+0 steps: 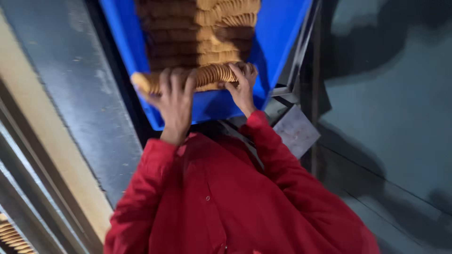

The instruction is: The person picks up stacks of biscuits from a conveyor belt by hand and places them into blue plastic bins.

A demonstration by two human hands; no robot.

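A blue tray (278,33) at the top of the view holds several rows of round brown biscuits standing on edge. Both hands reach out from red sleeves to the nearest row of biscuits (212,75). My left hand (175,101) lies over the row's left part, fingers curled around it. At the row's right end, my right hand (242,84) presses against the biscuits. The row is clamped between the two hands at the tray's near edge.
A grey metal surface with a beige strip (52,136) runs along the left. More biscuits (14,237) show at the bottom-left corner. A metal frame and plate (296,129) sit right of the tray, over a dark grey floor (395,117).
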